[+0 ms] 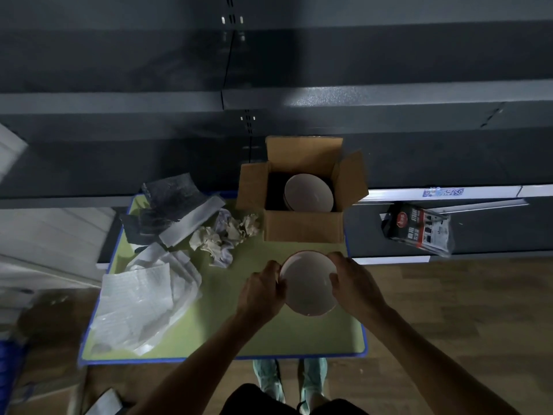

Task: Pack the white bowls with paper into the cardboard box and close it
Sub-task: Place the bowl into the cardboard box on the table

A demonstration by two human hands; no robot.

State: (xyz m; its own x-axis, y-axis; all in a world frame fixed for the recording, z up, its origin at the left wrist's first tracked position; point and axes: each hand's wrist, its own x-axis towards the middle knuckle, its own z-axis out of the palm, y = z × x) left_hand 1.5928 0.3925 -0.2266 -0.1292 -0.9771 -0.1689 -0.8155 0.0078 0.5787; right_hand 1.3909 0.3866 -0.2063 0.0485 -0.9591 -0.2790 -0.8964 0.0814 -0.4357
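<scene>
Currently | white bowl (308, 284) is gripped by its rim between left hand (263, 292) and right hand (356, 287), over the green table (269, 333) | open cardboard box (302, 227), second bowl (308, 193) inside, lies directly beyond on the far side | both hands judged equally near | crumpled paper (224, 236) left of box.

Dim light; dark grey metal shelving (299, 100) fills the back, wood-pattern floor (463, 310) lies below, around a blue-edged green surface (254, 333).

A shop: dark metal shelving (389, 97) (price-label strip (443, 192) along one edge) with a packaged product (417, 229).
</scene>
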